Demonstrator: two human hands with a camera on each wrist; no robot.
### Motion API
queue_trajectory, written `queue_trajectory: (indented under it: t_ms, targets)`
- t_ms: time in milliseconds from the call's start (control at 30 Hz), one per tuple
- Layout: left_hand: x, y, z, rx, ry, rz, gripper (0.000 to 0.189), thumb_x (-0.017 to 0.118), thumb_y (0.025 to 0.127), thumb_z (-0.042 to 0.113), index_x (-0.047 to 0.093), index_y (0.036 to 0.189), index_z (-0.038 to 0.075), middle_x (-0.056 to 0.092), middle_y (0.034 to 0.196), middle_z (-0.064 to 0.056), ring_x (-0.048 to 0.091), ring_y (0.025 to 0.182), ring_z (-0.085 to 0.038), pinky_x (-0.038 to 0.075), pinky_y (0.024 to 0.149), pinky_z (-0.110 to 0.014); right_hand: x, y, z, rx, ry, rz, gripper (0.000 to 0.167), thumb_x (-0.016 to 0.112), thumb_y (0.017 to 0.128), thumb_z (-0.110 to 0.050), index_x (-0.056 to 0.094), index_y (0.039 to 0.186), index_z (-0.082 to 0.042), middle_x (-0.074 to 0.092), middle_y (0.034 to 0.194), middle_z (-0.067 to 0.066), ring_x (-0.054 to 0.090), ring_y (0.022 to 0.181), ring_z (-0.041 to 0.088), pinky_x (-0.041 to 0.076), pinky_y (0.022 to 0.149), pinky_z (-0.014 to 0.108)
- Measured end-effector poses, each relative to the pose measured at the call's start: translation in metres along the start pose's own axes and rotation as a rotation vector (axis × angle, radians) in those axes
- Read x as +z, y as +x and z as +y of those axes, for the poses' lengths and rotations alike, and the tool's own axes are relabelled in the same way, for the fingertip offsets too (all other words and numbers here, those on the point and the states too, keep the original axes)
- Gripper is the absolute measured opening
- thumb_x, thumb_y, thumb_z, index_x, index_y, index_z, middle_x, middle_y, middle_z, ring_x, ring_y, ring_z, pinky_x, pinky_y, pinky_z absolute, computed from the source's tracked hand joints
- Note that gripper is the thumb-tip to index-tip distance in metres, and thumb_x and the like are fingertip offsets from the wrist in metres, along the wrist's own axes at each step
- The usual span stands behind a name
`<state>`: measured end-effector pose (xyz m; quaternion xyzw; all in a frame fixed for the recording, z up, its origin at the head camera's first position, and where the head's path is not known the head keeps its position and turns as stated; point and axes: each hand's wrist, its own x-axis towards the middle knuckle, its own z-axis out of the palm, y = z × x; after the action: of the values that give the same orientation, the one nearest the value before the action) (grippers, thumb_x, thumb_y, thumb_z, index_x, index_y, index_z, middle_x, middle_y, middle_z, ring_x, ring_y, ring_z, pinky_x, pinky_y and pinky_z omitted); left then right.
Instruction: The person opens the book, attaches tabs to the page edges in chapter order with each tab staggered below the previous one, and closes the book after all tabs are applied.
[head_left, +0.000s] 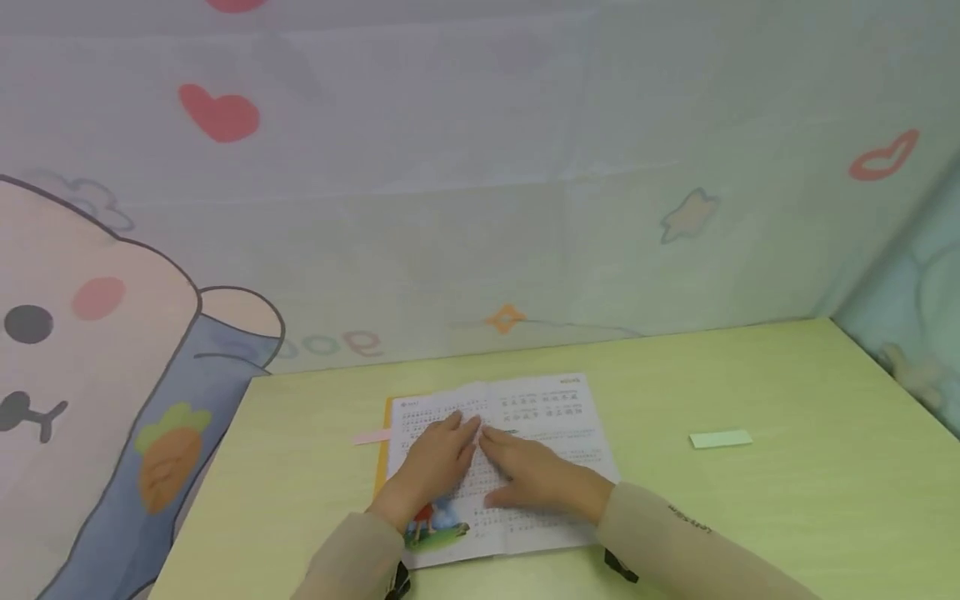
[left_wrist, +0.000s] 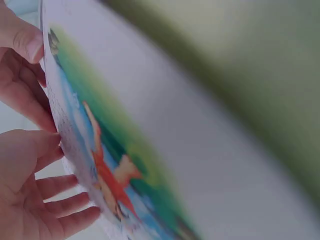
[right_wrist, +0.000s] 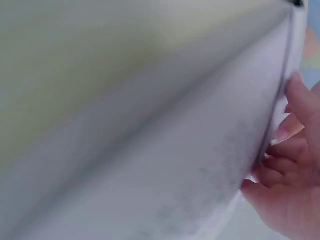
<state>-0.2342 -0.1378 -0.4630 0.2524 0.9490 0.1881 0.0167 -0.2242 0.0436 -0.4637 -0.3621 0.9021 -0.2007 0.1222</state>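
A book (head_left: pixel 551 412) lies spread on the table, its pages printed with text and a coloured illustration (head_left: pixel 438 525) at the lower left corner. My left hand (head_left: pixel 438 458) rests on the left page with extended fingers near the gutter. From the other side, my right hand (head_left: pixel 536 475) lies over the right page, its fingertips close to those of the left and its thumb apart. The left wrist view has the left hand's (left_wrist: pixel 30 200) spread fingertips touching the paper. In the right wrist view, the right hand (right_wrist: pixel 290 200) is at the gutter.
A pink paper strip (head_left: pixel 371 437) sticks out past the book's left edge. On the pale green table (head_left: pixel 810 500), a light green strip (head_left: pixel 720 439) lies right of the book. A printed cloth (head_left: pixel 465 167) with hearts and a cartoon animal hangs behind the table.
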Motion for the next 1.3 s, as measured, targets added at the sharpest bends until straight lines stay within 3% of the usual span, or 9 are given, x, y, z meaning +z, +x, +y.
queue_trajectory:
  t_ms: [100, 267, 367, 467, 600, 700, 933, 1167, 1300]
  targets:
    - [0.004, 0.015, 0.002, 0.03, 0.034, 0.008, 0.037, 0.05, 0.096, 0.013, 0.051, 0.131, 0.0, 0.044, 0.136, -0.025, 0.044, 0.12, -0.046, 0.039, 0.097, -0.055, -0.006, 0.001, -0.001, 0.032, -0.038, -0.051, 0.085, 0.066, 0.083, -0.038, 0.025, 0.143, 0.006, 0.019, 0.151, 0.018, 0.025, 0.137, 0.029, 0.024, 0.11, 0.039]
    - [0.009, 0.034, 0.006, -0.007, 0.06, -0.069, 0.044, 0.051, 0.096, 0.018, 0.044, 0.136, 0.0, 0.037, 0.143, -0.02, 0.037, 0.128, -0.042, 0.034, 0.102, -0.053, -0.006, 0.003, -0.007, 0.022, -0.14, -0.076, 0.086, 0.064, 0.084, -0.041, 0.023, 0.143, 0.007, 0.019, 0.15, 0.02, 0.027, 0.136, 0.03, 0.028, 0.108, 0.043]
    - [0.008, 0.04, 0.008, -0.02, 0.092, -0.106, 0.05, 0.052, 0.096, 0.023, 0.041, 0.137, -0.003, 0.035, 0.144, -0.02, 0.036, 0.129, -0.041, 0.033, 0.103, -0.052, -0.004, 0.002, -0.011, 0.039, -0.183, -0.083, 0.085, 0.06, 0.085, -0.043, 0.024, 0.143, 0.007, 0.019, 0.151, 0.021, 0.025, 0.137, 0.031, 0.029, 0.107, 0.047]
    - [0.004, 0.044, 0.007, -0.025, 0.107, -0.134, 0.047, 0.05, 0.097, 0.018, 0.041, 0.137, -0.002, 0.034, 0.145, -0.019, 0.037, 0.129, -0.038, 0.033, 0.104, -0.049, -0.002, -0.001, -0.011, 0.065, -0.217, -0.097, 0.083, 0.055, 0.088, -0.045, 0.021, 0.145, 0.005, 0.014, 0.152, 0.019, 0.02, 0.139, 0.03, 0.027, 0.107, 0.05]
    - [-0.001, 0.047, 0.004, -0.057, 0.055, -0.186, 0.044, 0.047, 0.097, 0.012, 0.04, 0.139, 0.001, 0.032, 0.147, -0.016, 0.037, 0.13, -0.035, 0.031, 0.105, -0.049, 0.004, -0.003, -0.008, 0.069, -0.254, -0.124, 0.079, 0.045, 0.093, -0.047, 0.016, 0.147, 0.002, 0.006, 0.154, 0.017, 0.014, 0.14, 0.028, 0.021, 0.109, 0.053]
    - [-0.002, 0.047, 0.002, -0.071, 0.03, -0.214, 0.046, 0.048, 0.097, 0.017, 0.039, 0.14, 0.003, 0.03, 0.148, -0.015, 0.036, 0.13, -0.035, 0.031, 0.105, -0.05, 0.007, -0.006, -0.005, 0.042, -0.273, -0.141, 0.079, 0.042, 0.094, -0.049, 0.014, 0.147, 0.002, 0.004, 0.154, 0.018, 0.01, 0.141, 0.029, 0.019, 0.108, 0.056]
    - [0.0, 0.049, 0.007, -0.083, 0.1, -0.22, 0.064, 0.056, 0.088, 0.034, 0.038, 0.141, 0.002, 0.029, 0.148, -0.016, 0.035, 0.131, -0.035, 0.034, 0.103, -0.051, 0.01, -0.021, -0.01, -0.011, -0.323, -0.194, 0.077, 0.042, 0.094, -0.049, 0.014, 0.148, -0.003, 0.004, 0.154, 0.017, 0.007, 0.141, 0.027, 0.019, 0.107, 0.058]
    - [-0.006, 0.057, 0.031, -0.191, 0.216, -0.29, 0.08, 0.071, 0.078, 0.038, 0.037, 0.141, 0.001, 0.03, 0.149, -0.014, 0.037, 0.131, -0.034, 0.034, 0.104, -0.047, 0.015, -0.041, -0.018, -0.129, -0.408, -0.198, 0.07, 0.04, 0.095, -0.046, 0.019, 0.149, -0.007, 0.011, 0.153, 0.019, 0.013, 0.14, 0.029, 0.028, 0.104, 0.058]
    - [-0.008, 0.057, 0.037, -0.247, 0.265, -0.304, 0.084, 0.075, 0.073, 0.038, 0.039, 0.139, 0.001, 0.031, 0.148, -0.013, 0.038, 0.13, -0.033, 0.035, 0.104, -0.045, 0.022, -0.049, -0.021, -0.215, -0.43, -0.198, 0.066, 0.042, 0.096, -0.041, 0.018, 0.149, -0.011, 0.011, 0.153, 0.019, 0.012, 0.14, 0.031, 0.03, 0.102, 0.059]
